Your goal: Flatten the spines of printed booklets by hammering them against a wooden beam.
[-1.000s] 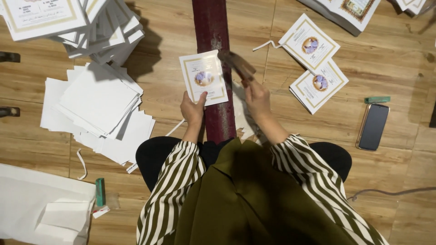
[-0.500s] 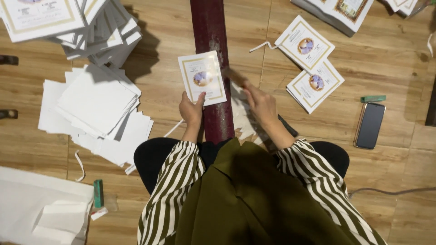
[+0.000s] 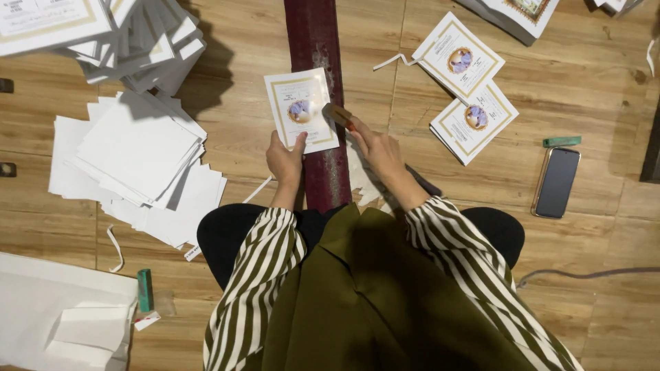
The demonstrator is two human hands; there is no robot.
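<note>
- One printed card [image 3: 301, 110] is pinched by the left hand [image 3: 285, 159] over one dark red board [image 3: 317, 103].
- One small tool [image 3: 339, 115] is gripped by the right hand [image 3: 380, 150], fingers closed.
- Two matching cards [image 3: 466, 86] are laid far right; one phone [image 3: 557, 182] right.

We see a white card [image 3: 301, 110] with a gold border and round picture over the dark red strip [image 3: 317, 41]; two matching cards [image 3: 467, 89] lie to the right on the floor. A phone's dark screen [image 3: 557, 182] lies further right.
</note>
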